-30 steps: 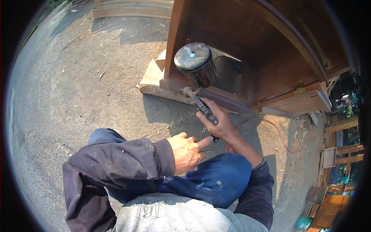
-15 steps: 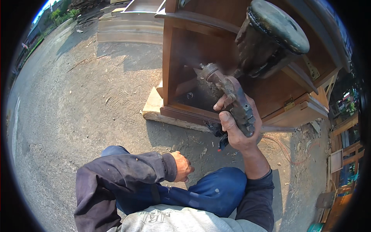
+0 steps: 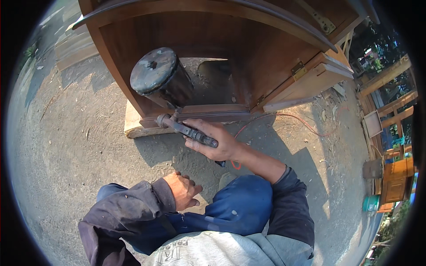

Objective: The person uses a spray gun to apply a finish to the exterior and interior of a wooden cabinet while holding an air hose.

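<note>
My right hand (image 3: 215, 139) is wrapped round the handle of a worn metal spray gun (image 3: 188, 132). The gun's stained, lidded paint cup (image 3: 153, 71) stands tilted above its body, in front of a brown wooden cabinet (image 3: 186, 31). The nozzle end points left, close to the cabinet's lower front rail. Over my bent leg hangs my left hand (image 3: 182, 190), holding nothing, its fingers loosely bent and a little apart. A hinged door (image 3: 306, 88) of the cabinet stands swung out at the right.
Rough wood blocks (image 3: 133, 120) prop up the cabinet's left corner. A red hose (image 3: 288, 115) curves over the dirt ground to the right of my hand. Pale boards (image 3: 77, 48) lie at the far left. Along the right edge are wooden frames (image 3: 386, 84) and a green tin (image 3: 371, 203).
My right hand has moved left and lower with the spray gun, which has turned from pointing up to pointing left. The cabinet opening now fills more of the view. My left hand stays by my leg.
</note>
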Tool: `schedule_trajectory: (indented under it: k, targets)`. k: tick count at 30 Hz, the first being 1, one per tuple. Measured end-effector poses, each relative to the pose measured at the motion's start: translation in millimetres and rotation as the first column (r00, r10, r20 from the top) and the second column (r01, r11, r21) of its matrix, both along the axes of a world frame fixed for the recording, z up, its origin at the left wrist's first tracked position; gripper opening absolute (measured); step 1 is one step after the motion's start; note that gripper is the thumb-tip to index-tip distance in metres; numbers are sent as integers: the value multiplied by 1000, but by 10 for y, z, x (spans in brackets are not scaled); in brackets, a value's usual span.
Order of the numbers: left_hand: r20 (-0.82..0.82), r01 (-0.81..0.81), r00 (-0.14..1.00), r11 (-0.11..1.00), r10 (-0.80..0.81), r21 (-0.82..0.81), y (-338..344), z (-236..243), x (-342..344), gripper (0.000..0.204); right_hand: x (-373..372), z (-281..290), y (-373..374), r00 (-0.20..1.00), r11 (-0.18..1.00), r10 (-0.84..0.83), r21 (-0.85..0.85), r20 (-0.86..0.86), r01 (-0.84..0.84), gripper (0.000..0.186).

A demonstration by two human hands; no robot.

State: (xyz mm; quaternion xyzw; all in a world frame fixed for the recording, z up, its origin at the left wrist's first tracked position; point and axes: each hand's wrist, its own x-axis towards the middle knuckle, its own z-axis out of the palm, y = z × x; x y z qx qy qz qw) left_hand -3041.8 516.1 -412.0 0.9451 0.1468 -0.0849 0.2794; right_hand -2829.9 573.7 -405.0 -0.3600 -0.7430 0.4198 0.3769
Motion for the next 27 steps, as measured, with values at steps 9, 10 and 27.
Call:
schedule_trajectory:
  k: [9, 10, 27]
  targets:
    - [-251, 323, 889, 914, -382, -246, -136, -339, 235, 45, 312, -476, -623, 888, 926, -355, -21, 291, 377, 45]
    - [-250, 336, 884, 909, -395, -246, -131, -318, 236, 45, 336, -443, -654, 849, 880, -441, -46, 291, 473, 44]
    - [-86, 602, 785, 788, -613, -128, -469, -27, 329, 48, 368, -43, -814, 292, 441, -788, 164, 543, 883, 41]
